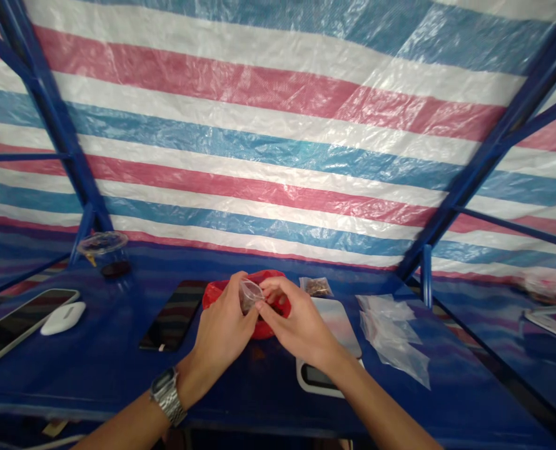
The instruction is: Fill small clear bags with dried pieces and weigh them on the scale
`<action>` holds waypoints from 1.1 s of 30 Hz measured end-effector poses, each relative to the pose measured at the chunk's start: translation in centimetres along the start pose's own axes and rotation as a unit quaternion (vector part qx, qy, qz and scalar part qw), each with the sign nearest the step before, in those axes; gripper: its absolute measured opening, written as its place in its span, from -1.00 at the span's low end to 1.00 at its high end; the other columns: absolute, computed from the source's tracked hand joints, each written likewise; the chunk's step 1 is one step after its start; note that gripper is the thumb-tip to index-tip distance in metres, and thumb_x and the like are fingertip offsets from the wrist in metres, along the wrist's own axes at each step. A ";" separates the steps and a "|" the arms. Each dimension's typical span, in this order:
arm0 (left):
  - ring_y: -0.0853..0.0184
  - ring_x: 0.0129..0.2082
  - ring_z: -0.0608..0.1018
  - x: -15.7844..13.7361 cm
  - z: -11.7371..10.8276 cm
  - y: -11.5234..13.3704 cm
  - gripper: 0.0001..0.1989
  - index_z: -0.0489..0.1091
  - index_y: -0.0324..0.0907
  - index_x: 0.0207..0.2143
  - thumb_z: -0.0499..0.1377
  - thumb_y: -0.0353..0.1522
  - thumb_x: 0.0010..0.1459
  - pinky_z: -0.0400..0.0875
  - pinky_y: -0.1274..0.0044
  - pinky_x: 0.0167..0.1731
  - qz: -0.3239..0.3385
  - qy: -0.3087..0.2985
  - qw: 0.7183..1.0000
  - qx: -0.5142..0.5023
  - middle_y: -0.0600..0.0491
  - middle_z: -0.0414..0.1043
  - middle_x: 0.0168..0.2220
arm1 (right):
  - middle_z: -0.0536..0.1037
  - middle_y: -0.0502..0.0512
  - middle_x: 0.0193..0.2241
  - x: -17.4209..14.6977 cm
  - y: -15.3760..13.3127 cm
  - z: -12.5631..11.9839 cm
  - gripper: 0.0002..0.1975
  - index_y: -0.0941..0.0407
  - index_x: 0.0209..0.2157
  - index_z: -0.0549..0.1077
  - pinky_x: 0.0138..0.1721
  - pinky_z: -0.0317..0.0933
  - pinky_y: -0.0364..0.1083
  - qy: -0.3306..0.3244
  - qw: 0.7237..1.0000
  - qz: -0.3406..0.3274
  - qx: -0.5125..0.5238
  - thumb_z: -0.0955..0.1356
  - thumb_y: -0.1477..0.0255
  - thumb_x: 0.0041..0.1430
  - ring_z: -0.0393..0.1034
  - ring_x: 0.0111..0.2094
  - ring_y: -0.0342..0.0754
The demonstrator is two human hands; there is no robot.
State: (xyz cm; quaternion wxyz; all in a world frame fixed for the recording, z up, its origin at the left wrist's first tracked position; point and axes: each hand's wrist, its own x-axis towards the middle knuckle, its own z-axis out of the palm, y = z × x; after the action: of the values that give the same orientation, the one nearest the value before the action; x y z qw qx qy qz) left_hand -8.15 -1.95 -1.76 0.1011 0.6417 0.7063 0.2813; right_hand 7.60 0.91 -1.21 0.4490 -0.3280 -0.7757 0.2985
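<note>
A small clear plastic bag [251, 294] is held between my two hands, its mouth spread into a round opening. My left hand [226, 319] grips the bag's left side with thumb and fingers. On the other side, my right hand [296, 319] pinches its rim. Directly behind and beneath the hands sits a red plastic bag [271, 330], its contents mostly hidden by my fingers. Partly under my right wrist lies a digital scale [336, 325] with a silver plate and a grey display. Behind the scale rests a filled small bag [317, 287] with brownish bits inside.
Several flat clear bags [393, 334] lie right of the scale. Leftward are a black phone [174, 315], a white earbud case [63, 318], another phone [19, 325] and a plastic cup [111, 256] with dark liquid. Blue metal posts [57, 119] frame the striped sheet [268, 137] behind the blue table [118, 375].
</note>
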 end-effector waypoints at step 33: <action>0.16 -0.08 0.64 0.2 6.3 5.9 -0.65 0.39 -0.02 0.13 0.02 -0.16 0.40 0.55 0.42 -0.24 0.171 0.016 0.984 0.047 -0.02 0.39 0.12 | 0.63 0.20 -0.16 -6.5 9.1 -14.3 -0.72 0.12 -0.14 0.59 0.01 0.32 0.07 0.144 0.930 0.177 -0.287 0.25 0.40 0.28 0.52 -0.09 0.10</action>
State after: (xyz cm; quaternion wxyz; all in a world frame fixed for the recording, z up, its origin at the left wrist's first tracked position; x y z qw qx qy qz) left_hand -0.02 0.06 -3.80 0.0097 0.7526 0.6002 0.2707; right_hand 25.02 3.80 -5.34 0.3822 -0.6143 -0.6848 0.0870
